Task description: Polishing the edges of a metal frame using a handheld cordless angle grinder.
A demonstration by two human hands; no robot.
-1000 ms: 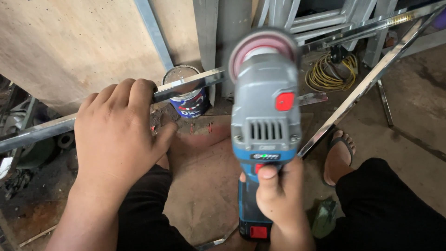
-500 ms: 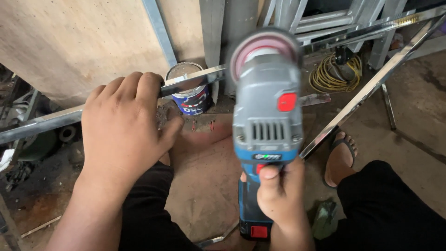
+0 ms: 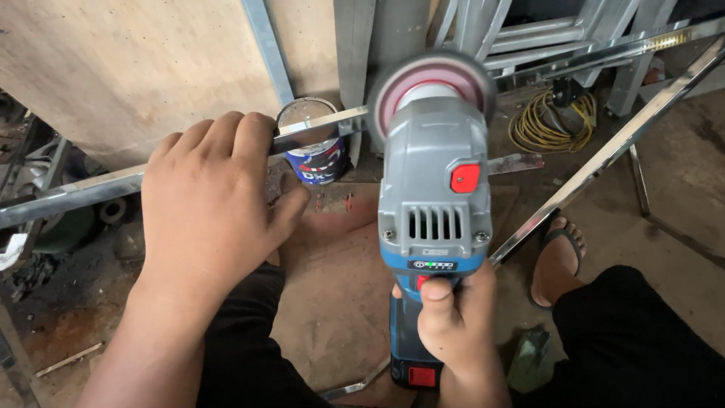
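head view: left hand (image 3: 208,208) fingers (image 3: 226,132) clamp the metal bar (image 3: 317,125); right hand (image 3: 457,329) fingers grip the grinder (image 3: 434,204).

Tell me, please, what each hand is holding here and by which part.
The right hand grips the angle grinder by its blue rear handle, thumb on top. The left hand holds the flat metal bar down, fingers curled over its far edge.
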